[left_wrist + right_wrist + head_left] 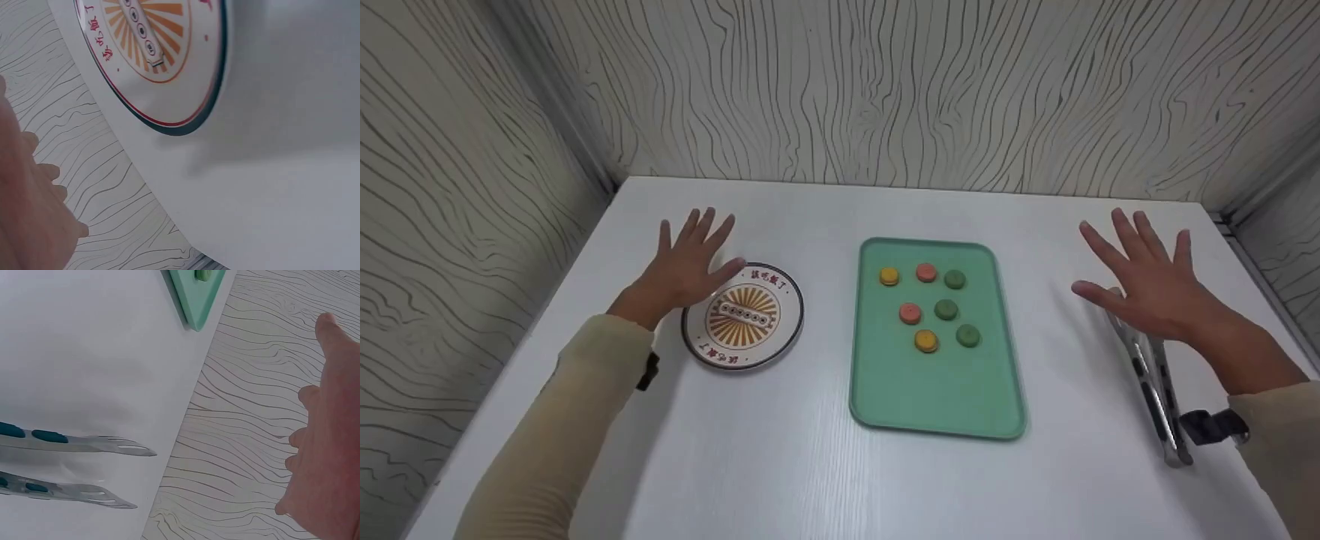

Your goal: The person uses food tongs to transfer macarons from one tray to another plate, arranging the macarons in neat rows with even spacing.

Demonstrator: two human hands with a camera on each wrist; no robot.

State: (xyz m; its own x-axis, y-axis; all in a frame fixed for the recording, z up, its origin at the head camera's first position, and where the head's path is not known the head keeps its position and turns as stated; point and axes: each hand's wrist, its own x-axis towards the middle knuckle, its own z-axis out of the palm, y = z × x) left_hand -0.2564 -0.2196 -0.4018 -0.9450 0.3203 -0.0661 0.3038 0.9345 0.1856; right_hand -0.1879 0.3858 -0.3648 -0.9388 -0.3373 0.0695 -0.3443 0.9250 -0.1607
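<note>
Fingers [1128, 231] all splayed straight, left hand [681, 271] partly above the plate [746, 319], right hand [1159, 294] above the tongs [1153, 397].

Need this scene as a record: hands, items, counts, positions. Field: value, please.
left hand: spread, raised, holding nothing; nearest the plate
right hand: spread, raised, holding nothing; nearest the tongs
plate: white, dark rim, orange ray print; left of the tray
tray: green, rectangular, between plate and tongs
macarons: 7 on tray, mostly toward its far end; 3 green, 2 yellow, 2 pink
tongs: lying right of tray, tips apart
surface: white table
backdrop: wood-grain-patterned wall
</note>
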